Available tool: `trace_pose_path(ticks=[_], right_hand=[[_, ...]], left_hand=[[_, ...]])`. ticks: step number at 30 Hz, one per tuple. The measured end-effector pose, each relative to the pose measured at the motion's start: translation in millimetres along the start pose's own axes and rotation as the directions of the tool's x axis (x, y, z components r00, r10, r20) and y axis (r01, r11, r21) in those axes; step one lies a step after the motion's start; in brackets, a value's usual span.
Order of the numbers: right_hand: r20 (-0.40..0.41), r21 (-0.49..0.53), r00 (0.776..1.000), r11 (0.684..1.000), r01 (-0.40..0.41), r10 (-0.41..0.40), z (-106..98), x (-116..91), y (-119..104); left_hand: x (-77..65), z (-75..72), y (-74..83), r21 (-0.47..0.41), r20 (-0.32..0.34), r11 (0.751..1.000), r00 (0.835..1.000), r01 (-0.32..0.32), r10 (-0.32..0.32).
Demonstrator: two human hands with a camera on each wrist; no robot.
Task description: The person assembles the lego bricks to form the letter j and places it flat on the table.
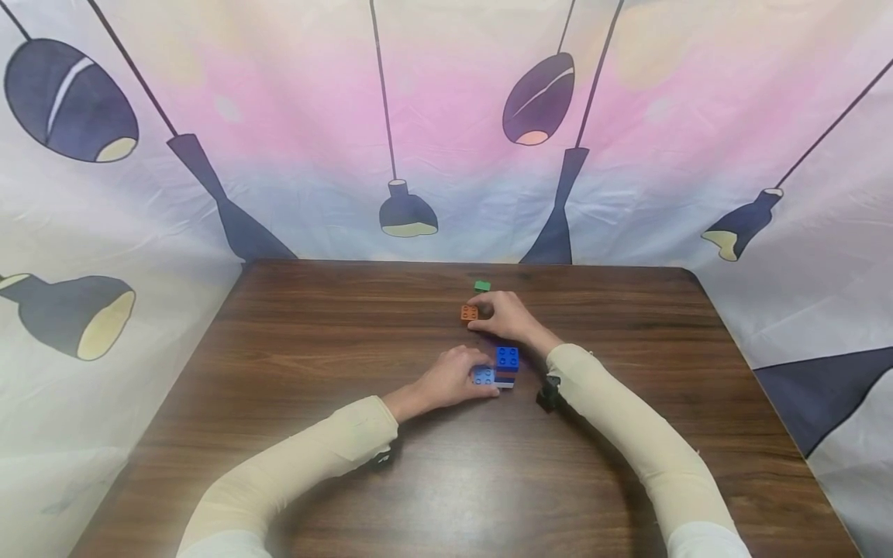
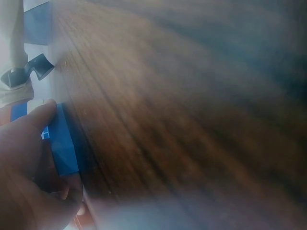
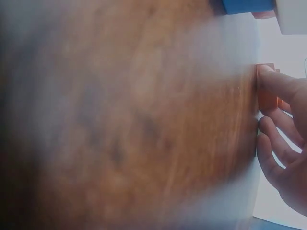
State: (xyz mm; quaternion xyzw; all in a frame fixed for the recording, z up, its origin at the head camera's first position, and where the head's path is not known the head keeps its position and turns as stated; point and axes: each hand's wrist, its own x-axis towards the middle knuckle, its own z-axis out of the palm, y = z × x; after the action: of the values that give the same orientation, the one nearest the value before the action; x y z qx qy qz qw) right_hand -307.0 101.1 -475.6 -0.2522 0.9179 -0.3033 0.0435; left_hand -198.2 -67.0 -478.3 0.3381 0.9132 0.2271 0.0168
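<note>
My left hand (image 1: 453, 377) grips a light blue toy brick (image 1: 483, 377) between thumb and fingers, low over the wooden table. Right beside that brick stands a small stack of bricks with a dark blue brick (image 1: 507, 357) on top and a white layer at the bottom. Farther back, my right hand (image 1: 508, 316) pinches an orange brick (image 1: 469, 313) by its sides. In the right wrist view the thumb lies along the orange brick (image 3: 266, 96), and the other fingers curl below it. The left wrist view shows the thumb on the blue brick (image 2: 62, 143).
A green brick (image 1: 482, 286) lies behind the right hand, near the far edge of the brown table (image 1: 335, 325). A black wrist camera (image 1: 549, 394) hangs under the right sleeve, close to the stack. A curtain (image 1: 314, 139) printed with lamps stands behind the table.
</note>
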Motion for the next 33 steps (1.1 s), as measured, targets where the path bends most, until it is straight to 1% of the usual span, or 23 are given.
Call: trace_pose_path(ticks=[4, 11, 17, 33], right_hand=[[-0.001, 0.002, 1.000, 1.000, -0.001, 0.001, -1, -1, 1], [-0.038, 0.007, 0.999, 1.000, 0.017, -0.016, -11, -9, 6], [-0.065, 0.027, 0.998, 0.999, 0.023, -0.022, -19, -17, 9], [-0.098, 0.059, 0.995, 0.998, 0.028, -0.022, -39, -38, 4]], left_hand=[[-0.1, -0.6, 0.4, 0.002, 0.004, 1.000, 1.000, 0.005, -0.005], [-0.4, -0.9, 0.9, 0.002, 0.009, 1.000, 1.000, 0.021, -0.021], [-0.5, 0.4, 0.5, 0.009, -0.006, 1.000, 1.000, 0.007, -0.007], [-0.8, 0.8, 0.8, 0.011, -0.007, 1.000, 1.000, 0.009, -0.009]])
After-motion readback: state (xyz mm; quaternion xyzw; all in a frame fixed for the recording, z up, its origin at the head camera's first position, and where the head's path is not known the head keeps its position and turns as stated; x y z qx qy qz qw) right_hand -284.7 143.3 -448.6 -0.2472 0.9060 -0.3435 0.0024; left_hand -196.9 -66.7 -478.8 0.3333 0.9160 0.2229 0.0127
